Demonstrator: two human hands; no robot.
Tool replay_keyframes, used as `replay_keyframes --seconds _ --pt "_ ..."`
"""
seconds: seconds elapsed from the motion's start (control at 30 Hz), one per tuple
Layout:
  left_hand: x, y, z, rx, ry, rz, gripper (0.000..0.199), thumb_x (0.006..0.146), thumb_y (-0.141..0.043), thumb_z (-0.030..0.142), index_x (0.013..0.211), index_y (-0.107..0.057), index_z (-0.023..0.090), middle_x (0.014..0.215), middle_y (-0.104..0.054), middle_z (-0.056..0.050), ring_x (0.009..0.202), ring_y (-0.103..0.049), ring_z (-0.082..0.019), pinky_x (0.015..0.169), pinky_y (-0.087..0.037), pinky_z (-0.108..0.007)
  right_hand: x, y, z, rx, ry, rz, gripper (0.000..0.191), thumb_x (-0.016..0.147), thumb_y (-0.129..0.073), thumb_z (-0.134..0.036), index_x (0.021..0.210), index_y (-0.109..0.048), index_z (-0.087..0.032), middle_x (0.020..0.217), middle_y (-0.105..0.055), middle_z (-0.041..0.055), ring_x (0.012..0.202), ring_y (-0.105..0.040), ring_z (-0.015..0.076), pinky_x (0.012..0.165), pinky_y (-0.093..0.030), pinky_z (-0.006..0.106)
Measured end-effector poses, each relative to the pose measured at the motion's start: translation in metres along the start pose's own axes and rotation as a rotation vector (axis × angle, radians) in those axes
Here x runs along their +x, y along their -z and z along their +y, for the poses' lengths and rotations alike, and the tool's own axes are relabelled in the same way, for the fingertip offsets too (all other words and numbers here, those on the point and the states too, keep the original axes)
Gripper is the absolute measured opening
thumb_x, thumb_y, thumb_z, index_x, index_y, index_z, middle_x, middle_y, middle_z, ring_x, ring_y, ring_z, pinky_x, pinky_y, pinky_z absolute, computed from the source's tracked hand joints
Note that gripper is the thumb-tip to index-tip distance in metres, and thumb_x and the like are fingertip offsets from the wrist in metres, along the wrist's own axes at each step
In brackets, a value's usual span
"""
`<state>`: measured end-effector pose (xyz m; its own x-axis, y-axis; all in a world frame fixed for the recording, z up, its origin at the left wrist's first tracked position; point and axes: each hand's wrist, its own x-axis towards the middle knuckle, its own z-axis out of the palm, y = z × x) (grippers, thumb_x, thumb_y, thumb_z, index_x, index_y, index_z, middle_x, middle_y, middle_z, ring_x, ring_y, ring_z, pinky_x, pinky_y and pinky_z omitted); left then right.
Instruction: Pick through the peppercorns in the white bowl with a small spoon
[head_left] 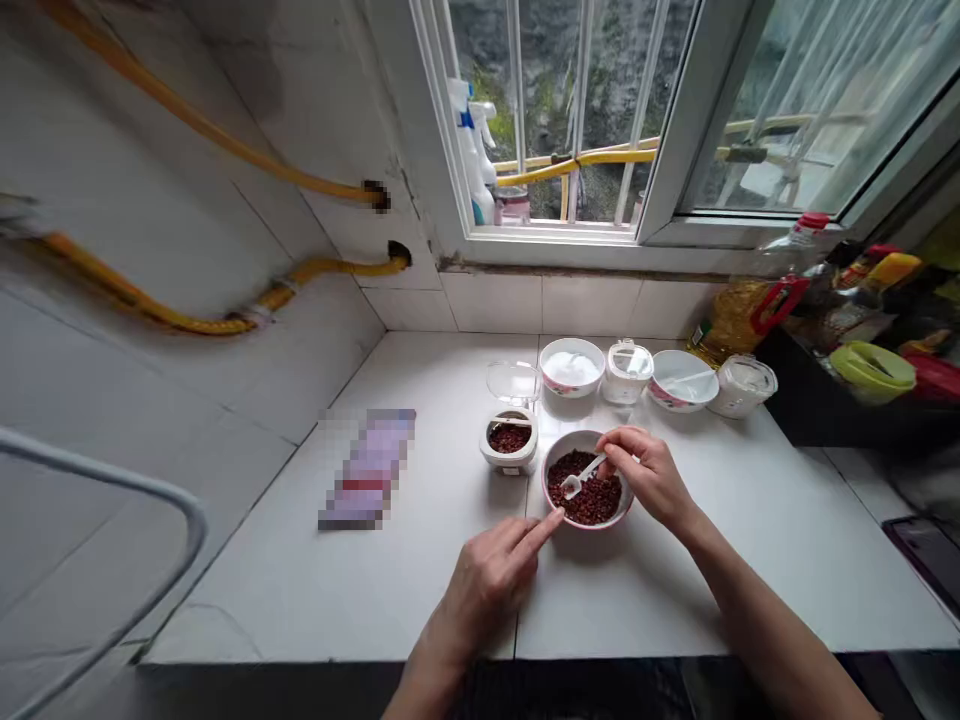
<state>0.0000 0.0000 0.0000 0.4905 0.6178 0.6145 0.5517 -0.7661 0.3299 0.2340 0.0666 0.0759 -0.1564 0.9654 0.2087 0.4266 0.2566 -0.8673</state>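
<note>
While resting low at frame centre, left hand (491, 575) points 1 finger, others curled, tip touching bowl (553, 497) rim | right hand (646, 472) pinches white spoon (583, 477) over red grains, centre | small jar (509, 440) just beside, left | 2 bowls (571, 366) beyond, near window (577, 120)

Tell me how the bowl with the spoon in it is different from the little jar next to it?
The bowl is wider and pink-rimmed; the little jar is smaller and white. The bowl has no lid, while the jar's clear lid stands flipped open. The right hand holds a white spoon in the bowl and the left hand touches its rim; nobody touches the jar. Both hold dark red bits.
</note>
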Motion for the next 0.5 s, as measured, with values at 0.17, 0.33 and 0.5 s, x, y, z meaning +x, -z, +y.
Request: replay_keyframes --seconds 0.17,0.33,0.5 --pt "-0.0010 -0.0010 0.0018 0.008 -0.012 0.014 0.060 0.098 -0.042 0.000 0.155 -0.041 0.018 0.098 -0.073 -0.008 0.079 -0.068 -0.018 0.069 -0.058 -0.027 0.0014 0.0015 0.0062 -0.065 0.024 0.033 0.021 0.089 -0.051 -0.026 0.074 -0.065 -0.024 0.057 -0.073 -0.0011 0.070 -0.069 0.0222 0.096 -0.045 0.042" --pt "-0.0007 -0.0004 0.0021 0.005 0.008 0.003 0.062 0.096 -0.041 -0.001 0.155 -0.042 0.019 0.099 -0.073 -0.008 0.079 -0.067 -0.018 0.068 -0.058 -0.027 0.0018 -0.0014 0.0093 -0.104 0.049 0.038 0.021 0.089 -0.050 -0.026 0.074 -0.065 -0.025 0.057 -0.073 -0.0018 0.071 -0.069 0.0227 0.100 -0.044 0.045" --pt "-0.0002 0.0000 0.0013 0.012 -0.002 0.009 0.064 0.096 -0.041 -0.001 0.157 -0.040 0.019 0.101 -0.073 -0.008 0.079 -0.067 -0.018 0.068 -0.057 -0.027 0.0021 -0.0004 0.0085 0.003 -0.010 0.060 0.018 0.086 -0.054 -0.028 0.074 -0.066 -0.024 0.055 -0.071 -0.0007 0.067 -0.069 0.0217 0.088 -0.051 0.040"
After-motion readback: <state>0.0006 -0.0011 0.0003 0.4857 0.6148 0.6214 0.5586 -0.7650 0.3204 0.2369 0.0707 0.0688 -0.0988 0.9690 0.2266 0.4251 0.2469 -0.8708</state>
